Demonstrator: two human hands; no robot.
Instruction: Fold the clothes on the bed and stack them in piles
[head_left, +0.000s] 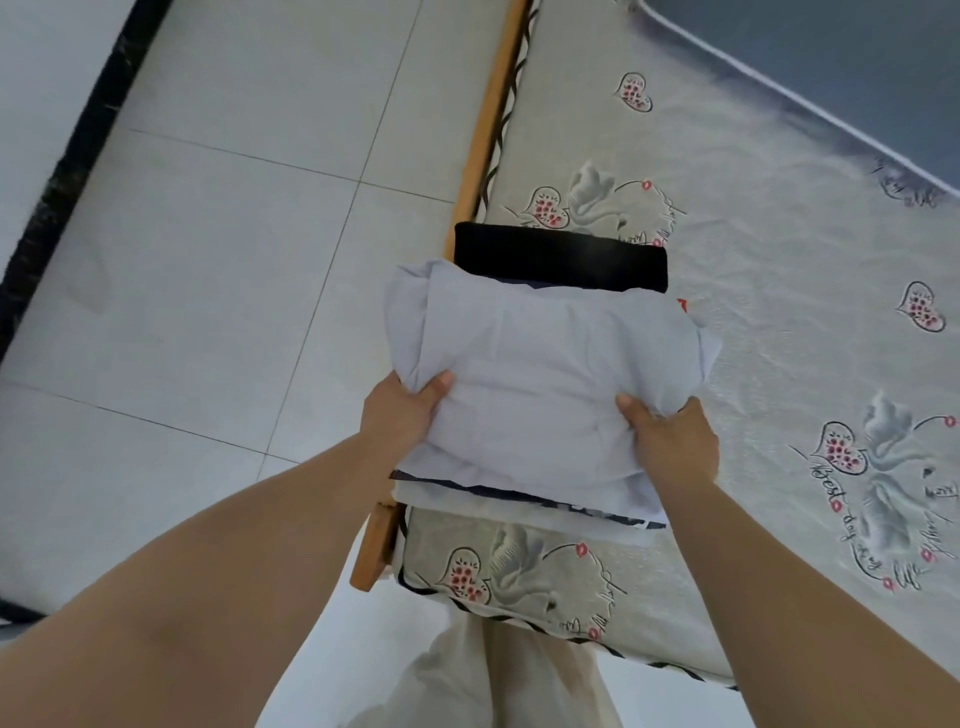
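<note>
Head view: a folded pale lilac garment (545, 374), soft and creased, tops a pile (519, 499) at the bed's (779, 260) left edge. Left hand (402, 410) and right hand (670, 441) each pinch its near corners, thumbs on top.

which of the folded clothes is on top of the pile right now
The pale blue garment, gripped by the left hand and right hand; the black one lies underneath.

Both arms outstretched, left hand (402, 410) and right hand (670, 441) gripping.
</note>
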